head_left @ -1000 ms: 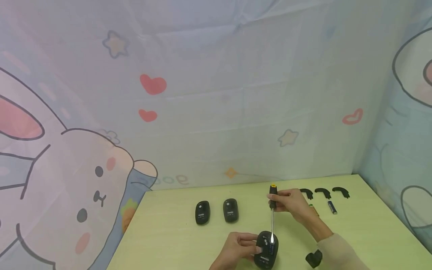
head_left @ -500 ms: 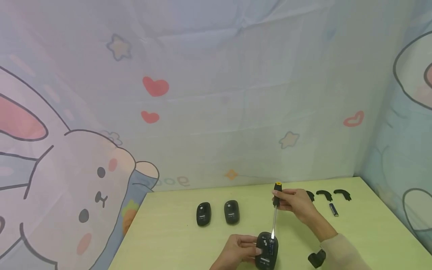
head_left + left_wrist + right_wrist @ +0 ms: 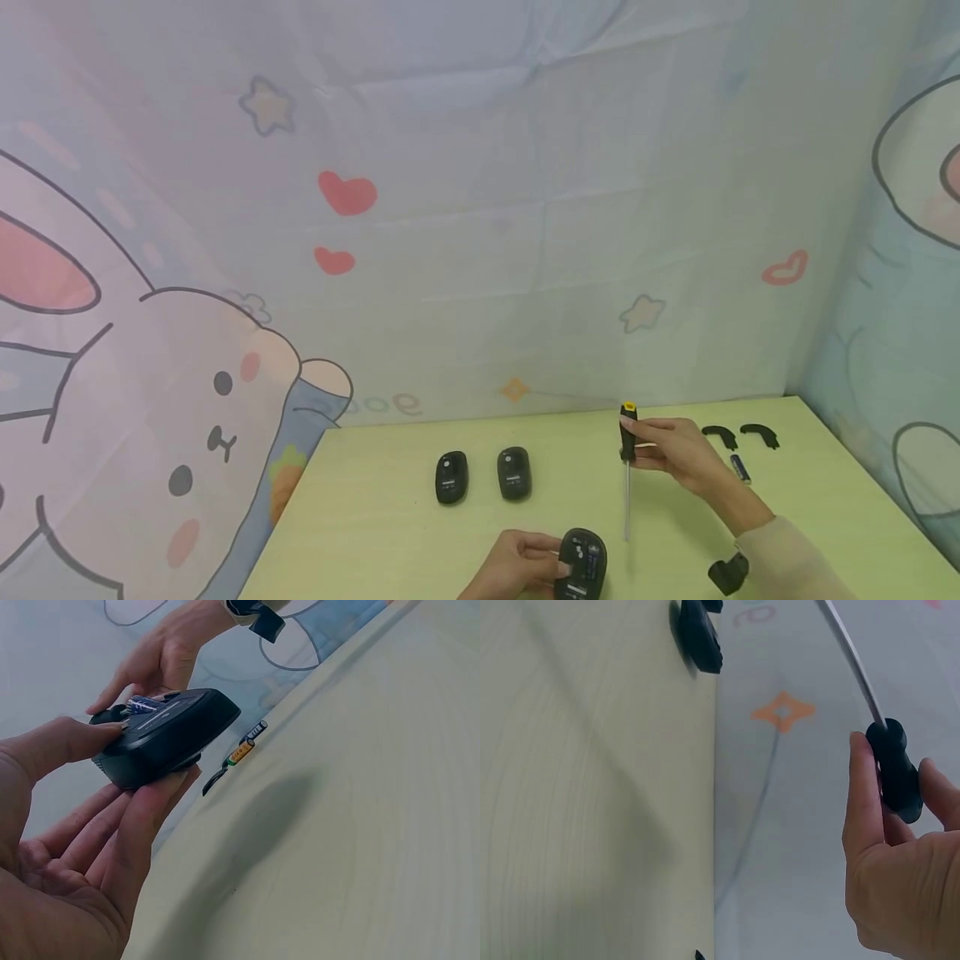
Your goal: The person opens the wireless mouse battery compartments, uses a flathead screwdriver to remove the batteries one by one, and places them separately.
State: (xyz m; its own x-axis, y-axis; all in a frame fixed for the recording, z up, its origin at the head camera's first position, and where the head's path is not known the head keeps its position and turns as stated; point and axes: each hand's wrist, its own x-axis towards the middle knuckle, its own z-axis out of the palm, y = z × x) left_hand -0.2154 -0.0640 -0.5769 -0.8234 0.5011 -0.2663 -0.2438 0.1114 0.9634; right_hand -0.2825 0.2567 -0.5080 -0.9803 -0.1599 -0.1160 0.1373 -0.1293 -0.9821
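Observation:
My left hand (image 3: 517, 562) grips a black computer mouse (image 3: 582, 565) between thumb and fingers, underside facing up. In the left wrist view a blue battery (image 3: 144, 705) lies in the mouse's uncovered slot, and the mouse is held above the table with its shadow below. To the right, my right hand (image 3: 675, 454) pinches the black handle of a screwdriver (image 3: 896, 772) with a yellow-marked end. Its metal shaft points down in the head view, with the tip apart from the mouse.
Two more black mice, one (image 3: 452, 477) left of the other (image 3: 514, 473), lie upside down on the table (image 3: 375, 533). At the right are curved black covers (image 3: 760, 434) and a blue battery (image 3: 740, 468). An orange battery (image 3: 241, 752) shows in the left wrist view.
The screwdriver tip has come off the mouse's battery slot, and my right hand has moved right with it. The mouse in my left hand has shifted slightly left and down.

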